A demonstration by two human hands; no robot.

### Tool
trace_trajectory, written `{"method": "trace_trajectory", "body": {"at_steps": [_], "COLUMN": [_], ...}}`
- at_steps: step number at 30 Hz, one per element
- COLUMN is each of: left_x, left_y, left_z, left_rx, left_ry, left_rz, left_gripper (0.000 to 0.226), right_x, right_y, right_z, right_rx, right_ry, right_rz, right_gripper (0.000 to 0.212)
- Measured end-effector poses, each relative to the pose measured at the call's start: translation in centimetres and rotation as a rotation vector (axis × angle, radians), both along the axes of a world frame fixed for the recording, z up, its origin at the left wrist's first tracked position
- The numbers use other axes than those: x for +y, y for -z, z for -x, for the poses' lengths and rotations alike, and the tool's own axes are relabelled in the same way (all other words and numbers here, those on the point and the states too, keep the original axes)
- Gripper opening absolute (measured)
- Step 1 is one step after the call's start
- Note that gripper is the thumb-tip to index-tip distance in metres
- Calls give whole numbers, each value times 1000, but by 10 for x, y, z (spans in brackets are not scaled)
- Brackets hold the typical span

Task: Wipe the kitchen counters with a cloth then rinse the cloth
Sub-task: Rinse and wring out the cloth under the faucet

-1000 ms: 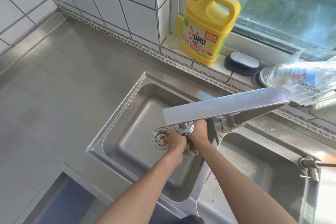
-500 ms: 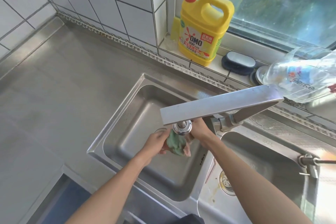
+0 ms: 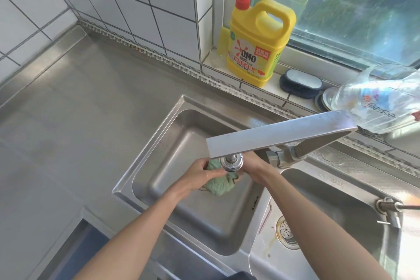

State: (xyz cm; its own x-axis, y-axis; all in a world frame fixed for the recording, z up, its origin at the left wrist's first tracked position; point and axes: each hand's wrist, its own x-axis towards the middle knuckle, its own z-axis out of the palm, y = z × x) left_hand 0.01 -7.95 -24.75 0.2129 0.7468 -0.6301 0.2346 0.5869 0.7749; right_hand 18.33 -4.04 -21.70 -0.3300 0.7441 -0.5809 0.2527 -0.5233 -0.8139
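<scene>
A crumpled green cloth (image 3: 219,183) hangs over the left sink basin (image 3: 172,143), just under the round faucet head (image 3: 231,162). My left hand (image 3: 201,174) grips its left side with the fingers closed. My right hand (image 3: 252,169) holds its right side, partly hidden behind the flat steel faucet arm (image 3: 279,135). The steel counter (image 3: 75,120) stretches to the left of the sink. I cannot make out any running water.
A yellow detergent jug with a red pump (image 3: 256,36) stands on the window sill, with a dark scrub brush (image 3: 301,83) and a clear plastic bottle (image 3: 377,100) to its right. The right basin (image 3: 336,218) has its own drain and a small tap (image 3: 388,209).
My hands have spread apart and the green cloth has opened out from a tight squeeze into a looser bunch under the faucet head. The view shifted slightly.
</scene>
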Motion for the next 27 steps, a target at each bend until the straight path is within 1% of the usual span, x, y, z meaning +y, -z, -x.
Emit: {"method": "trace_trajectory", "body": {"at_steps": [2, 4, 6, 9, 11, 12, 15, 17, 19, 22, 24, 27], "left_x": [1, 1, 2, 3, 3, 3, 1, -1, -3, -4, -5, -8], "left_y": [-2, -7, -12, -9, -6, -6, -5, -1, 0, 0, -1, 0], "left_z": [-7, -15, -20, -19, -18, -17, -15, -12, -10, -6, -3, 4], "left_rx": [-30, -150, -246, -319, -325, -313, -211, -158, -116, -90, -120, -198], "left_ry": [-98, -235, -315, -386, -423, -447, -551, -599, -610, -603, -557, -452], "left_rz": [46, 65, 107, 205, 221, 227, 238, 239, 240, 262, 285, 269], "left_gripper": [24, 29, 35, 32, 32, 30, 19, 15, 19, 25, 27, 28], "right_x": [-5, -13, -23, -36, -41, -43, -42, -38, -35, -30, -28, -26], "right_y": [3, 7, 13, 21, 25, 27, 35, 39, 42, 44, 42, 37], "right_z": [-2, -3, -4, -8, -10, -10, -12, -11, -9, -2, 3, 7], "right_rx": [0, 25, 93, 218, 265, 285, 286, 206, 71, -82, -69, 26], "right_ry": [-6, 58, 133, 149, 158, 196, 328, 373, 373, 374, 408, 473], "right_rz": [26, 73, 164, 292, 327, 333, 275, 203, 122, 19, 16, 93], "right_gripper": [32, 28, 25, 38, 42, 40, 24, 19, 20, 32, 37, 43]}}
